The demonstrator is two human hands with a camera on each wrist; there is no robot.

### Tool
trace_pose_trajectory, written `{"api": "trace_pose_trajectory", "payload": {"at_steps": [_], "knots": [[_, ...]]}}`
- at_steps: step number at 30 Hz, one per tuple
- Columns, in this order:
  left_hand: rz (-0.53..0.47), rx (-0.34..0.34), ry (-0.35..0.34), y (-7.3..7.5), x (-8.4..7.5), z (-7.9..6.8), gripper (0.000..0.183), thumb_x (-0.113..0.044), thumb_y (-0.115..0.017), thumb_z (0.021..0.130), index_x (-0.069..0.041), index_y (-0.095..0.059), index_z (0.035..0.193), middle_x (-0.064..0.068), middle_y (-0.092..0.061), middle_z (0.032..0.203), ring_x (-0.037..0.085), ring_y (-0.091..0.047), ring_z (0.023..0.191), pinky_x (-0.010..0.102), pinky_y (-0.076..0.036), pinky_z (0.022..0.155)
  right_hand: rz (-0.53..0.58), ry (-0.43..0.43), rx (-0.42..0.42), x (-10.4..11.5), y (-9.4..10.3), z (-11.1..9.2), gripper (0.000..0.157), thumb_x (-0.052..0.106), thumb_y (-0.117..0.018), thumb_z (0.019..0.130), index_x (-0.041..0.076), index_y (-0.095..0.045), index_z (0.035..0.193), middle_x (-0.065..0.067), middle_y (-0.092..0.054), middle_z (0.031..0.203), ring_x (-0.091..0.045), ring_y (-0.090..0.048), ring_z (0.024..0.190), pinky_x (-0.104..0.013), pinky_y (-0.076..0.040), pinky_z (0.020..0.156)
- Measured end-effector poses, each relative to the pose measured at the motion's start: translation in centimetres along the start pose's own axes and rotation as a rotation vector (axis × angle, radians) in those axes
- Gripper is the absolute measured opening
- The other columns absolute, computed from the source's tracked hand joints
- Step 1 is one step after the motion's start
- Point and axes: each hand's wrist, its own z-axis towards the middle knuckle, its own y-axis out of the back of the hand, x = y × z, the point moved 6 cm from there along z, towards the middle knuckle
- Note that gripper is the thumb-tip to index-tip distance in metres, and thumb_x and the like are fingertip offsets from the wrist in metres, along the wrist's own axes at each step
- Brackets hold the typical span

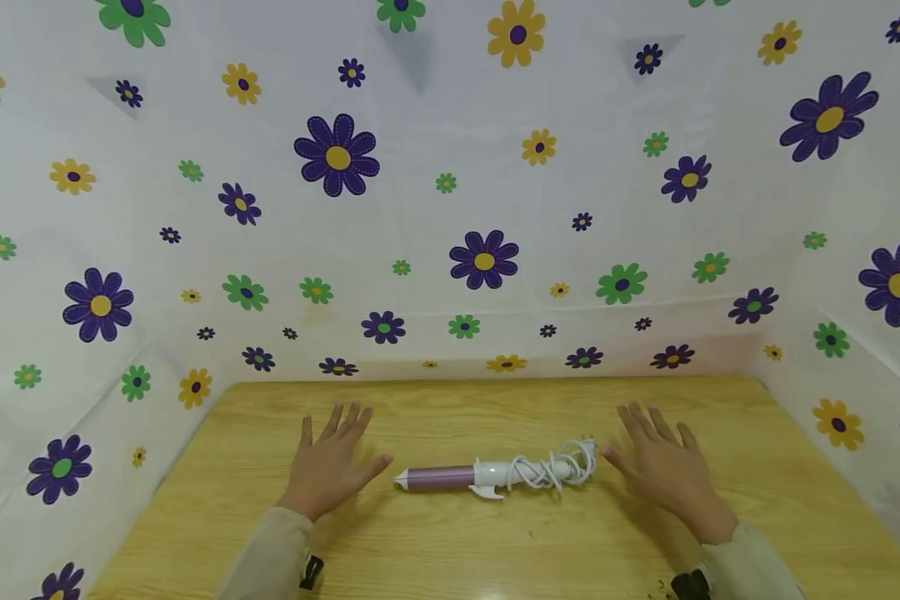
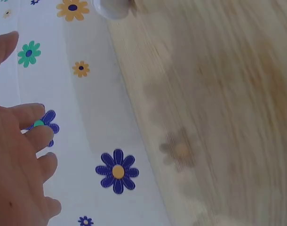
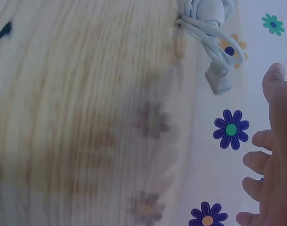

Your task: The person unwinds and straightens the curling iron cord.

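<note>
A curling iron [image 1: 441, 477] with a purple barrel and white handle lies across the wooden table, its barrel tip toward the left. Its white cord [image 1: 543, 472] is wound around the handle, with the plug at the right end; the right wrist view shows the plug [image 3: 218, 82] too. My left hand [image 1: 330, 467] is left of the barrel tip, fingers spread and holding nothing. On the other side, my right hand [image 1: 663, 467] spreads its fingers just beyond the plug, also holding nothing. In the left wrist view, only a white end [image 2: 114, 7] of the iron shows at the top.
The wooden table [image 1: 450, 550] has a white cloth [image 1: 420, 225] with purple, green and yellow flowers standing behind it and along both sides. Small dark specks [image 1: 531, 534] mark the tabletop in front of the iron.
</note>
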Motion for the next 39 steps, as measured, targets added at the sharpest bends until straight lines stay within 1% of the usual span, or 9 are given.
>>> {"api": "trace_pose_trajectory", "payload": {"at_steps": [6, 12, 16, 18, 21, 26, 29, 34, 39], "knots": [[-0.104, 0.069, -0.035, -0.6, -1.6, 1.5, 0.087, -0.065, -0.055, 0.086, -0.019, -0.026, 0.153, 0.005, -0.025, 0.158, 0.030, -0.022, 0.147, 0.065, -0.004, 0.114, -0.007, 0.035, 0.021, 1.3, -0.3, 0.8, 0.076, 0.060, -0.043, 0.095, 0.004, -0.037, 0.147, -0.022, -0.039, 0.149, -0.046, -0.035, 0.136, -0.067, -0.024, 0.105], [-0.292, 0.169, -0.072, -1.5, -2.7, 1.8, 0.088, -0.061, -0.060, 0.085, -0.015, -0.028, 0.153, 0.007, -0.032, 0.156, 0.032, -0.031, 0.144, 0.059, -0.019, 0.115, 0.076, 0.077, 0.095, 2.0, -1.0, 1.2, 0.065, 0.053, -0.050, 0.095, 0.006, -0.048, 0.140, -0.023, -0.052, 0.139, -0.048, -0.049, 0.123, -0.068, -0.034, 0.096], [-0.428, 0.215, -0.065, -2.1, -3.3, 1.8, 0.087, -0.058, -0.065, 0.083, -0.017, -0.031, 0.152, 0.008, -0.036, 0.154, 0.036, -0.040, 0.138, 0.057, -0.031, 0.110, 0.152, 0.097, 0.151, 2.1, -1.4, 1.1, 0.064, 0.049, -0.054, 0.094, 0.004, -0.049, 0.138, -0.025, -0.054, 0.135, -0.049, -0.052, 0.117, -0.068, -0.036, 0.093], [-0.499, 0.245, -0.041, -2.6, -3.4, 1.8, 0.086, -0.055, -0.068, 0.082, -0.020, -0.032, 0.151, 0.008, -0.038, 0.154, 0.038, -0.042, 0.136, 0.057, -0.034, 0.108, 0.193, 0.108, 0.171, 2.1, -1.6, 1.0, 0.065, 0.048, -0.056, 0.093, 0.002, -0.049, 0.138, -0.025, -0.054, 0.135, -0.049, -0.052, 0.117, -0.069, -0.037, 0.090], [-0.608, 0.290, -0.020, -3.6, -3.6, 2.0, 0.083, -0.051, -0.072, 0.081, -0.021, -0.036, 0.150, 0.009, -0.040, 0.152, 0.038, -0.041, 0.137, 0.058, -0.034, 0.107, 0.271, 0.109, 0.189, 1.8, -1.9, 1.0, 0.068, 0.047, -0.058, 0.092, 0.001, -0.046, 0.140, -0.025, -0.053, 0.136, -0.046, -0.054, 0.117, -0.066, -0.039, 0.092], [-0.776, 0.363, -0.038, -5.0, -4.2, 2.3, 0.078, -0.045, -0.077, 0.078, -0.016, -0.045, 0.144, 0.012, -0.050, 0.144, 0.035, -0.043, 0.134, 0.057, -0.036, 0.106, 0.454, 0.116, 0.228, 1.2, -2.8, 1.3, 0.075, 0.040, -0.065, 0.090, -0.005, -0.038, 0.143, -0.029, -0.052, 0.134, -0.043, -0.058, 0.111, -0.056, -0.048, 0.089], [-0.825, 0.394, -0.036, -5.6, -4.6, 2.4, 0.072, -0.039, -0.078, 0.078, -0.013, -0.050, 0.139, 0.013, -0.055, 0.137, 0.034, -0.049, 0.127, 0.054, -0.040, 0.102, 0.527, 0.125, 0.243, 1.0, -3.3, 1.4, 0.079, 0.037, -0.070, 0.086, -0.007, -0.036, 0.143, -0.029, -0.055, 0.128, -0.041, -0.059, 0.108, -0.055, -0.048, 0.088], [-0.866, 0.430, -0.038, -6.4, -5.1, 2.5, 0.060, -0.031, -0.079, 0.079, -0.010, -0.057, 0.131, 0.012, -0.060, 0.126, 0.028, -0.057, 0.112, 0.043, -0.047, 0.095, 0.591, 0.089, 0.254, 0.7, -3.6, 1.3, 0.078, 0.032, -0.073, 0.084, -0.005, -0.037, 0.142, -0.025, -0.057, 0.125, -0.039, -0.059, 0.108, -0.053, -0.049, 0.087], [-0.841, 0.450, -0.063, -6.9, -5.3, 2.5, 0.052, -0.029, -0.080, 0.079, -0.010, -0.061, 0.124, 0.008, -0.063, 0.116, 0.020, -0.058, 0.101, 0.035, -0.048, 0.087, 0.642, 0.052, 0.260, 0.6, -3.6, 1.2, 0.074, 0.029, -0.073, 0.085, -0.006, -0.038, 0.140, -0.023, -0.057, 0.124, -0.039, -0.057, 0.110, -0.052, -0.049, 0.088]]}}
